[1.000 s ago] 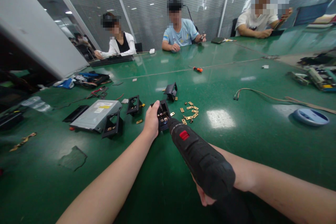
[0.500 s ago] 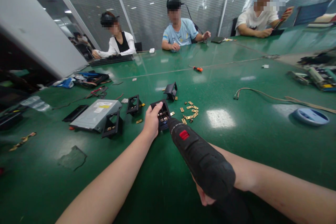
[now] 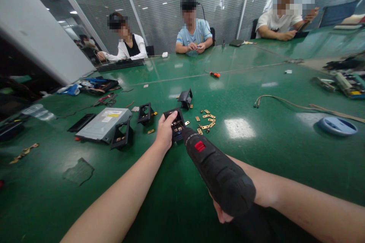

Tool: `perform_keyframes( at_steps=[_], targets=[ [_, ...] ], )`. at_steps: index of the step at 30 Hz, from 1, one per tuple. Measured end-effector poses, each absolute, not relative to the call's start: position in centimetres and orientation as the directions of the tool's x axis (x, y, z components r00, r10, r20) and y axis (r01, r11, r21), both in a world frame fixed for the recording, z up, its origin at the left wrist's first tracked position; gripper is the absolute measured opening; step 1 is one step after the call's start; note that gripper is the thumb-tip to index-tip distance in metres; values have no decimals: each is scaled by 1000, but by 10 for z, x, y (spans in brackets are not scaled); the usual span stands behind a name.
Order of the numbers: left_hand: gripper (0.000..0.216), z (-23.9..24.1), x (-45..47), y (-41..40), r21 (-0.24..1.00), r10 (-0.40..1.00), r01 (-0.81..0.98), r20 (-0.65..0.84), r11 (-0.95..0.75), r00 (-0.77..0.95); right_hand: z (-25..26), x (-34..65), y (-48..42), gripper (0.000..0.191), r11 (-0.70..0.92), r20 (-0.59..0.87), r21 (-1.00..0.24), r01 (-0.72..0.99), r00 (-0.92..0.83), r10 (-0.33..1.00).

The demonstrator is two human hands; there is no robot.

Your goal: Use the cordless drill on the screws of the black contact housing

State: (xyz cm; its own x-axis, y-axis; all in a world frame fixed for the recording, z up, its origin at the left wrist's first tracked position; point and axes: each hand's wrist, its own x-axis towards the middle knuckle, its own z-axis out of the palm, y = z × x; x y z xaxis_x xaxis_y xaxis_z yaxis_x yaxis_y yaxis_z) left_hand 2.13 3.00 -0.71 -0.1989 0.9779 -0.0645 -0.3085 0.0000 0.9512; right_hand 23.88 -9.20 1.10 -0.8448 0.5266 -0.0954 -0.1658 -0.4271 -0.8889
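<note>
My left hand (image 3: 165, 131) grips a small black plastic housing (image 3: 177, 136) by its left side, thumb on the top edge. Brass-coloured metal parts show inside the housing. Wrapped round the handle of a black cordless drill (image 3: 219, 171) is my right hand (image 3: 221, 212), mostly hidden beneath the tool. The drill has a red switch on top, and its front end points at the housing; the tip is hidden behind the chuck. Small brass plates (image 3: 211, 124) and screws lie just right of the housing. Another black housing (image 3: 186, 98) stands behind it.
To the left are two more black housings (image 3: 122, 135) and a silver disc drive (image 3: 104, 124). An orange screwdriver (image 3: 215, 74) lies farther back. On the right are thin cables (image 3: 285, 100) and a blue round lid (image 3: 338, 127). Several people sit across the green table (image 3: 159, 212).
My hands, the housing and the drill keep almost the same position. Across the table, the person in the light blue shirt has brought both hands together.
</note>
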Motion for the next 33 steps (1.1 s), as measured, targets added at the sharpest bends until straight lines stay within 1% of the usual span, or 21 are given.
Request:
perform_keyframes(
  at_steps=[5,8,12,19,25,29,33],
  targets=[
    [47,-7,21,30,952,979,-305,-57,-5,-193,9,238,-91,51,-413,-57,-889,-198,-847,529],
    [47,-8,21,30,952,979,-307,-58,-5,-196,8,238,-90,52,-401,-43,-893,-205,-847,530],
    [48,-8,21,30,953,978,-303,-64,1,-196,7,238,-91,55,-387,-47,-902,-194,-846,532],
    [47,-7,22,29,951,978,-310,-69,4,-197,8,236,-91,53,-388,-65,-906,-167,-853,519],
    [48,-6,22,29,950,978,-312,-69,4,-198,9,237,-91,53,-427,-95,-889,-166,-845,526],
    [48,-7,22,30,950,977,-312,-74,8,-201,7,237,-91,57,-395,-79,-905,-159,-849,522],
    [47,-8,22,30,951,977,-310,-76,10,-202,9,238,-91,61,-402,-112,-907,-127,-847,519]
  ],
)
